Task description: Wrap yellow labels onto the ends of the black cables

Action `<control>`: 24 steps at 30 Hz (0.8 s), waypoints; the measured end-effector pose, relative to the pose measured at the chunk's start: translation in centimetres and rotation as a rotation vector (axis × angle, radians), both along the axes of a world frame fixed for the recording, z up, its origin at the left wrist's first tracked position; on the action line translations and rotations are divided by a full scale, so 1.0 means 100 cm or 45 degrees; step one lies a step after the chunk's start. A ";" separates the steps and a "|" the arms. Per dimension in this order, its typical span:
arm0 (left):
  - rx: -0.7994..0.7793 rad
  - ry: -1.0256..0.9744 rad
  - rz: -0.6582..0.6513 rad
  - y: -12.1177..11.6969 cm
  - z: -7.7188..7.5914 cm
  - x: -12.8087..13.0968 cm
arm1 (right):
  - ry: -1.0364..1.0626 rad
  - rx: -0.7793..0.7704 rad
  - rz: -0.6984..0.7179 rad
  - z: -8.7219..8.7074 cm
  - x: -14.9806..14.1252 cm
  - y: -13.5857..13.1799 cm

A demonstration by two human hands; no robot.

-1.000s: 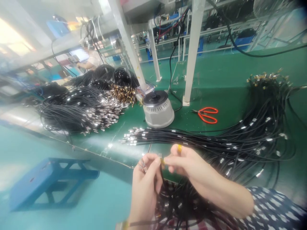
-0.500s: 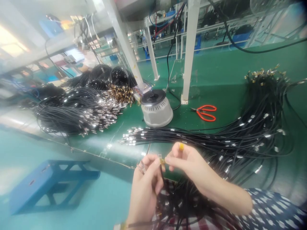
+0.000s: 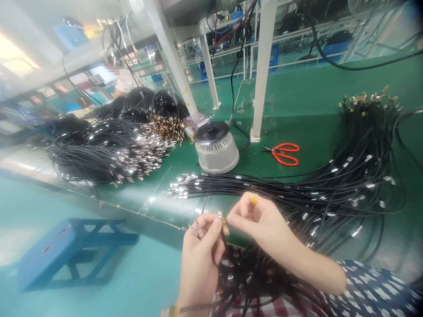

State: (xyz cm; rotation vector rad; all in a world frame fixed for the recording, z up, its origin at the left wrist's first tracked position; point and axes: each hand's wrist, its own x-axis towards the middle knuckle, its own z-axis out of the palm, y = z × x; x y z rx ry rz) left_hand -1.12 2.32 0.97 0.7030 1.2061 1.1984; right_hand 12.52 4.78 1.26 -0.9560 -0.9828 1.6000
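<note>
My left hand [image 3: 200, 259] is closed in a pinch on the end of a black cable [image 3: 224, 240], with a small silvery connector [image 3: 220, 214] showing above the fingertips. Thin metal pieces [image 3: 198, 229] show at its index and middle fingers; I cannot tell whether they are rings or connectors. My right hand [image 3: 264, 224] pinches a small strip of amber tape [image 3: 225, 219] against that cable end. Another yellow piece [image 3: 253, 200] sits on a raised finger of this hand. Below both hands, a heap of black cables [image 3: 251, 273] lies across my lap.
A long cable bundle [image 3: 264, 187] crosses the green bench [image 3: 307, 105]. Beyond it are a grey round tape dispenser [image 3: 218, 154] and red-handled scissors [image 3: 286, 154]. Cable coils [image 3: 92, 149] fill the left side. A blue stool [image 3: 49, 251] stands on the floor; a person [image 3: 124, 81] sits farther back.
Both hands keep their pinch at the cable end. The right hand's raised finger has shifted slightly to the right and up. The view has moved a little.
</note>
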 end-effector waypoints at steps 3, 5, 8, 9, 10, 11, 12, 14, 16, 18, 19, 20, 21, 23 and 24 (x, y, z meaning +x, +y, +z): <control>0.003 0.015 0.009 -0.001 -0.002 0.000 | -0.012 -0.030 -0.014 0.002 0.001 0.000; 0.023 0.065 0.027 -0.003 -0.003 0.000 | 0.034 -0.106 -0.004 0.004 0.001 -0.001; 0.073 0.190 0.052 -0.006 -0.005 0.000 | 0.097 -0.282 0.013 0.007 0.000 -0.004; 0.086 0.226 0.062 -0.007 -0.005 0.000 | 0.100 -0.338 0.021 0.007 0.000 -0.005; 0.092 0.248 0.069 -0.008 -0.006 0.000 | 0.101 -0.377 0.028 0.007 0.000 -0.006; 0.093 0.253 0.074 -0.008 -0.006 0.000 | 0.103 -0.395 0.034 0.006 0.000 -0.006; 0.090 0.240 0.076 -0.008 -0.006 0.000 | 0.108 -0.391 0.033 0.005 0.000 -0.007; 0.064 0.168 0.069 -0.007 -0.006 0.000 | 0.130 -0.332 0.012 0.003 0.000 -0.006; 0.023 0.066 0.054 -0.005 -0.007 -0.001 | 0.152 -0.263 0.003 0.000 0.000 -0.005; -0.027 -0.016 0.035 -0.003 -0.007 -0.001 | 0.162 -0.218 0.015 -0.001 -0.001 -0.004; -0.047 -0.040 0.030 -0.003 -0.007 -0.001 | 0.158 -0.205 0.024 -0.002 -0.001 -0.005; -0.064 -0.050 0.025 -0.002 -0.006 -0.002 | 0.152 -0.194 0.028 -0.002 -0.001 -0.005; -0.076 -0.052 0.014 -0.002 -0.005 -0.002 | 0.146 -0.183 0.028 -0.002 -0.001 -0.005; -0.086 -0.047 -0.019 -0.001 -0.003 -0.003 | 0.141 -0.163 0.023 -0.002 0.000 -0.007; -0.083 -0.047 -0.038 -0.001 -0.002 -0.004 | 0.142 -0.154 0.021 -0.001 0.000 -0.007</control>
